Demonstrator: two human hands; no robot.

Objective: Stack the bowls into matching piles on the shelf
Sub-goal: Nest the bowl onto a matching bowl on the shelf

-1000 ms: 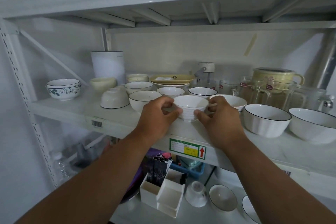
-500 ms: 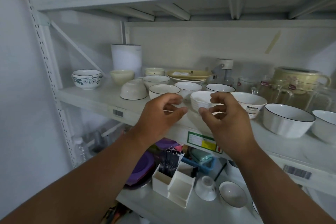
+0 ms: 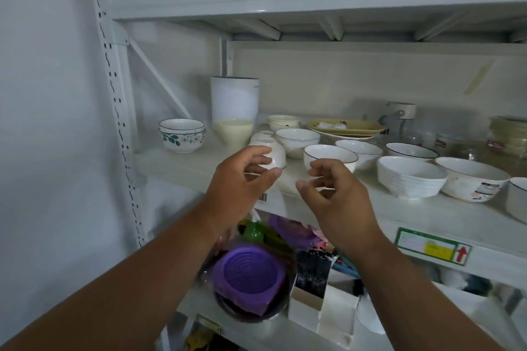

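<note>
I am seeing the bowls sitting on the white shelf [image 3: 427, 216]. A ribbed white bowl [image 3: 410, 177] is standing upright near the shelf's front edge. Left of it, a dark-rimmed bowl [image 3: 330, 155] is sitting upright, and an overturned white bowl [image 3: 275, 152] is lying beyond. Two floral bowls [image 3: 182, 135] are nesting at the shelf's left end.

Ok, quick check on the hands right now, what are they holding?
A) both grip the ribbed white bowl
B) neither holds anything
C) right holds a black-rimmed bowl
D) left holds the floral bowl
B: the left hand and right hand hover with loosely curled fingers in front of the shelf, empty, while the ribbed white bowl sits on the shelf apart from them.
</note>
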